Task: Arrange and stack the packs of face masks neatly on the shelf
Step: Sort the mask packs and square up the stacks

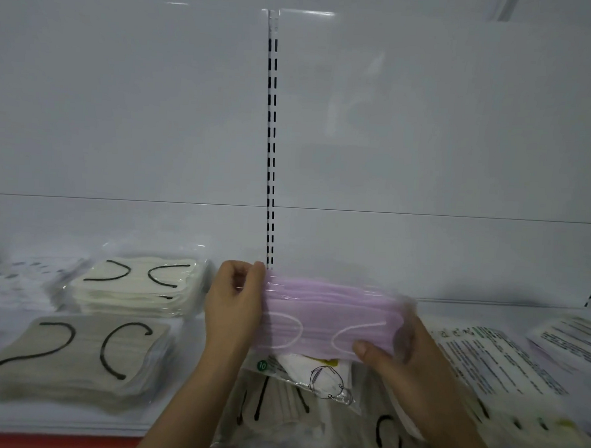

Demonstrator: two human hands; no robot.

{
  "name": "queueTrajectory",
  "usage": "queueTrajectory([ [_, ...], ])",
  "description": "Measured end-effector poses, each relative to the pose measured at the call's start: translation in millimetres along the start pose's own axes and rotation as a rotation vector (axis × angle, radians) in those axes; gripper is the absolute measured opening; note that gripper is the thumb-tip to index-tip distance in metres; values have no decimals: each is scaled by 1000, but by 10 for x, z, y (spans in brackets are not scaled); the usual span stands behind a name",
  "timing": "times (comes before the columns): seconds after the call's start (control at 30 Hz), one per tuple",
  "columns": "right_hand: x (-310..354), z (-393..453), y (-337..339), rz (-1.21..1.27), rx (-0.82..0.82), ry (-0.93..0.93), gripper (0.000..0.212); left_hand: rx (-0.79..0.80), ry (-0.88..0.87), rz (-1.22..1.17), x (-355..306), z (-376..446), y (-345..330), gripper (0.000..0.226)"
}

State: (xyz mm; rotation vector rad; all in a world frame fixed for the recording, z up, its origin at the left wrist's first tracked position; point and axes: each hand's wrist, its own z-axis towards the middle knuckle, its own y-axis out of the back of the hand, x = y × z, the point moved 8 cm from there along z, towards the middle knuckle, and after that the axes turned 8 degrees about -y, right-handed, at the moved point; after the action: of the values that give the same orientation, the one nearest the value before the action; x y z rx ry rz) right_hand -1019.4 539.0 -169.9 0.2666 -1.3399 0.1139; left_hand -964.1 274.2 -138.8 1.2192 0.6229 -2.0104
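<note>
- I hold a pack of lilac face masks [330, 318] in clear wrap with both hands, raised just above the white shelf [188, 420], in the middle of the scene, in front of the slotted upright [272, 154] of the back panel.
- My left hand [233, 302] grips the pack's left end, fingers curled round the far edge and the thumb side towards me.
- My right hand [400, 352] grips the right end, thumb pressed on the near face of the pack by one white ear loop, the fingers wrapped behind and partly seen through the wrap.
- The pack lies level, its long side running left to right, white ear loops facing me.
- Just below it, on the shelf, lies a flat pack with a line drawing of a head wearing a mask [323, 379] and a green round "10" mark at its left corner.
- That pack rests on loose packs of pale masks with black ear loops [294, 415] at the near edge of the shelf.
- To the left, near me, a stack of beige masks with black loops [74, 359] lies on the shelf.
- Behind it, farther back, sits a stack of cream masks with black loops [137, 284].
- On the right, packs with printed text labels [495, 361] lie tilted and overlapping; the print is too blurred to read.
- A red strip [53, 442] runs along the shelf's front edge at the lower left.
</note>
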Motion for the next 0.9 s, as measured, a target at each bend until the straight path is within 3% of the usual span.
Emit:
queueTrajectory([
  [0.23, -17, 20, 68, 44, -75, -1, 64, 82, -23, 15, -59, -9, -42, 32],
  [0.4, 86, -41, 69, -40, -98, 47, 43, 205, -16, 35, -94, -92, -151, 50],
  [0.6, 369, -121, 176, 65, -172, 83, 39, 555, -35, -13, -220, -271, 9, 46],
  [0.67, 466, -137, 65, 55, -149, 81, 39, 489, -49, -20, -290, -338, 181, 39],
  [0.77, 550, -192, -239, 61, -91, 55, 37, 266, -80, -47, -437, -390, 577, 30],
  [0.9, 601, -329, -880, 59, 100, -5, 36, -4, -72, -98, -541, -463, 1266, 17],
])
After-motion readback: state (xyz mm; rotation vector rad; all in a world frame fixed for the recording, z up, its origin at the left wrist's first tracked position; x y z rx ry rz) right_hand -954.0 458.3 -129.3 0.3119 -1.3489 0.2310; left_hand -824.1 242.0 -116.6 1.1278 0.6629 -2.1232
